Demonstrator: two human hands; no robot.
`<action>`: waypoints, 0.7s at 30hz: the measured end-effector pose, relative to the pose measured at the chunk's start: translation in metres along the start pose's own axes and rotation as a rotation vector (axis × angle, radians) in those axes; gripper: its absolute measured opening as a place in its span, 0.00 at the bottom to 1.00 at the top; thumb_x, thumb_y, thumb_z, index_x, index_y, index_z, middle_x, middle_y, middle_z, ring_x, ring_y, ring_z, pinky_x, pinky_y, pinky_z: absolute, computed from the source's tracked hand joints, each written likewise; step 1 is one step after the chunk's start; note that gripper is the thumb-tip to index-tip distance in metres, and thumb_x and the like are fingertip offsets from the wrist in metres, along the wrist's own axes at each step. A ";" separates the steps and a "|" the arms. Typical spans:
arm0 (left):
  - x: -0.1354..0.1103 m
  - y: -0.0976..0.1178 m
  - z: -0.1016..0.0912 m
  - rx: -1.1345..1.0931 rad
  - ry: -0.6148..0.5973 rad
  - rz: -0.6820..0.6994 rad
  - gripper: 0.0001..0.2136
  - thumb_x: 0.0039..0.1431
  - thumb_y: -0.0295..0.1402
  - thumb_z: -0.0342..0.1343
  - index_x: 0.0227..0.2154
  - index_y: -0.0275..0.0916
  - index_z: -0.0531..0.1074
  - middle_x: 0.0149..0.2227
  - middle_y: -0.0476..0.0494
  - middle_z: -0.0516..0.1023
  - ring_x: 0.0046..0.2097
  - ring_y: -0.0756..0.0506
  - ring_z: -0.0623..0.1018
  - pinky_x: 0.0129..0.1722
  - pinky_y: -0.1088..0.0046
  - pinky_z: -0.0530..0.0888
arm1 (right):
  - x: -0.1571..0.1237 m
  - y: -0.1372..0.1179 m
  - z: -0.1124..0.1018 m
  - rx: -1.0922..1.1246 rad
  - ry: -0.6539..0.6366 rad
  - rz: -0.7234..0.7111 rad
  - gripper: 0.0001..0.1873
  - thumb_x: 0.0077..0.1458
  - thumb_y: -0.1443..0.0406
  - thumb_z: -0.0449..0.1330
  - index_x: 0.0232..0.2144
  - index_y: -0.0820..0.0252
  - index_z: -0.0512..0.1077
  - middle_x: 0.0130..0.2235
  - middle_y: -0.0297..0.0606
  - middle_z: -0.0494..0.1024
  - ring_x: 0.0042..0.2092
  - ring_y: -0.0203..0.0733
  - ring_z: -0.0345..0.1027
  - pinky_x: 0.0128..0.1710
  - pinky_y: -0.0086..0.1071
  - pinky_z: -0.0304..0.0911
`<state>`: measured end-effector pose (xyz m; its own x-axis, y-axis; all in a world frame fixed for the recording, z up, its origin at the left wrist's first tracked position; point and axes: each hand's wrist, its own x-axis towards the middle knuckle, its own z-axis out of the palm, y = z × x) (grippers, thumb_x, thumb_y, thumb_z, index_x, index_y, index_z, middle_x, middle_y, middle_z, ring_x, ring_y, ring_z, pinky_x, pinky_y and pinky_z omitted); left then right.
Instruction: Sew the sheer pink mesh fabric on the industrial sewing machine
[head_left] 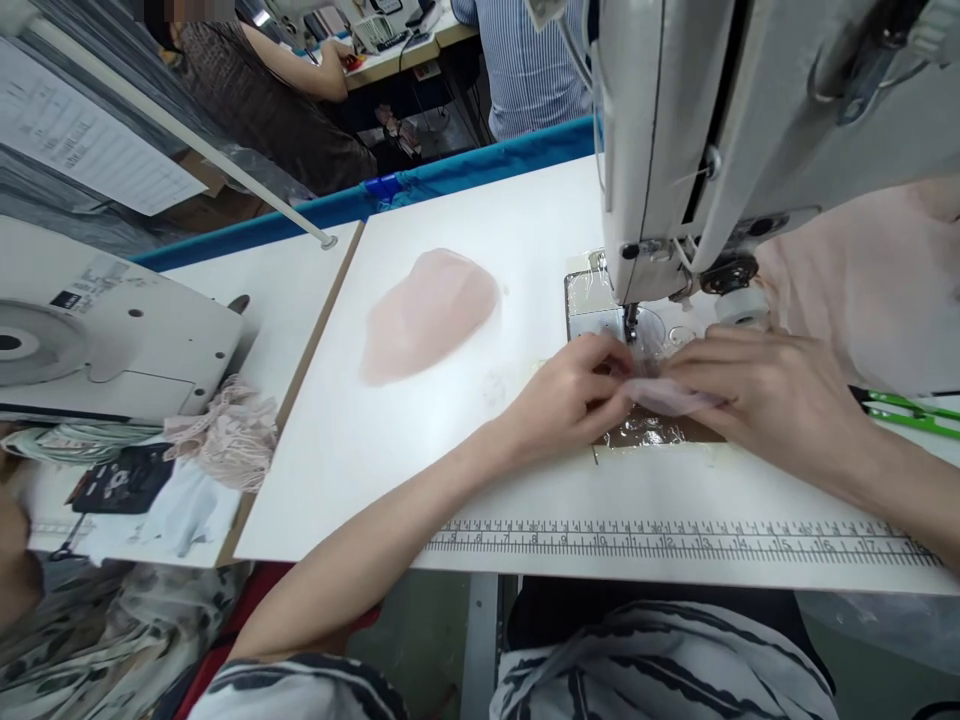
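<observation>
A small piece of sheer pale pink fabric (671, 397) is stretched between my two hands, just in front of the presser foot (631, 322) of a sewing machine (675, 130). My left hand (577, 395) pinches its left end, with the fingertips close to the foot. Its right part is gripped by my right hand (780, 385), fingers bent over it. Part of the cloth seems to lie near the foot, but my fingers hide how far it reaches. Farther left on the white table (390, 460) lies another sheer pink piece (435, 315), flat and rounded.
Green-handled snips (911, 412) lie right of my right hand, near more pink fabric (862, 285). A ruler strip (675, 540) runs along the front edge. At left stand another machine (112, 320) and bundled pink cloth (229, 435). Other people sit beyond the blue cloth edge (480, 165).
</observation>
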<state>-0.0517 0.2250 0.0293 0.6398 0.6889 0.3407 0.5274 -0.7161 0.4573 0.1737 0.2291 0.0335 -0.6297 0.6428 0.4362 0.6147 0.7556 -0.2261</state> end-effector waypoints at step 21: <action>-0.021 0.022 0.001 0.621 -0.047 0.106 0.14 0.69 0.29 0.51 0.54 0.36 0.74 0.54 0.36 0.78 0.61 0.39 0.73 0.58 0.57 0.67 | -0.007 -0.003 0.001 -0.197 0.044 -0.260 0.19 0.66 0.74 0.49 0.38 0.56 0.79 0.43 0.36 0.84 0.47 0.45 0.75 0.47 0.42 0.62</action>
<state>-0.0532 0.1948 0.0313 0.7229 0.6150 0.3149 0.6768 -0.7219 -0.1441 0.1761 0.2226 0.0302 -0.7589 0.4223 0.4957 0.5191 0.8519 0.0691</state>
